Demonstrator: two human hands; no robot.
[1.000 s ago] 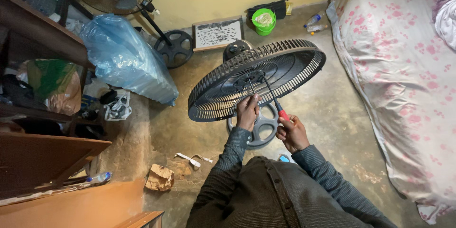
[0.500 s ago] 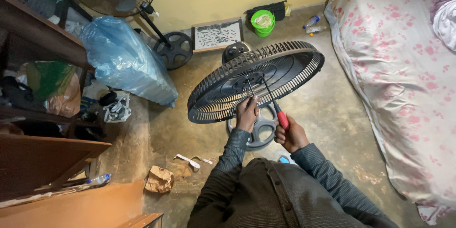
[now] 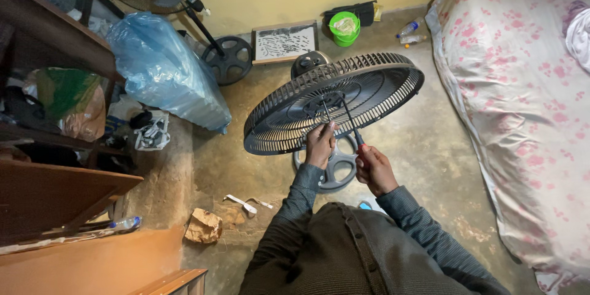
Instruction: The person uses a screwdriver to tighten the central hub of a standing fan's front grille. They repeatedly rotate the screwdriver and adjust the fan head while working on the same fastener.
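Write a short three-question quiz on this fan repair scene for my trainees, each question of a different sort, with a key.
1. True or false: the left hand rests on the fan guard.
2. Which does the right hand grip? A) a screwdriver B) a bottle C) a hammer
3. What stands on the floor directly under the guard, between the hands?

Key:
1. True.
2. A; its shaft reaches to the guard's centre.
3. A round grey fan base.
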